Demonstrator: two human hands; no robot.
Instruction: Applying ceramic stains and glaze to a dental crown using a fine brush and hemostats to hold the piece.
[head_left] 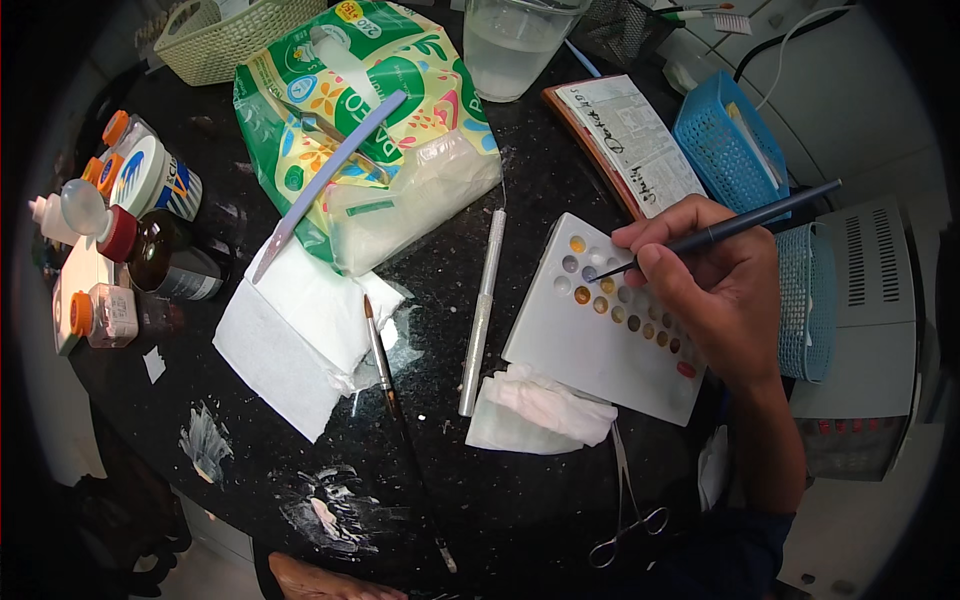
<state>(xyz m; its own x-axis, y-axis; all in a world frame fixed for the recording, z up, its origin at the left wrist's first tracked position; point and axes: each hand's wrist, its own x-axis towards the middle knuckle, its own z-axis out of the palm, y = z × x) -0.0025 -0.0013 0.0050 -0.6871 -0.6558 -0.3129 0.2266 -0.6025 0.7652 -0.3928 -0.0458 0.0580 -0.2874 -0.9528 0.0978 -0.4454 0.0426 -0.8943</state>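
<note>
My right hand (715,290) is closed on a slim dark brush (730,215), its tip in a small well of the pale paint palette (560,330) with colored spots. Below the palette lie a folded white wipe (535,420) and metal forceps (625,525). To its left are a silver knife handle (482,320) and a second paintbrush (390,400). White paper sheets (280,350) lie farther left, under the end of a lilac-handled tool (340,160). My left hand is not in view; bare skin at the bottom edge looks like a foot.
A green plastic pack (300,90) and a cup of cloudy liquid (510,45) stand behind. Bottles and tubs (175,250) crowd the left. A sketchbook (630,140), blue baskets (735,130), a cream basket (220,40) and a grey appliance (860,270) surround the dark worktop's back and right.
</note>
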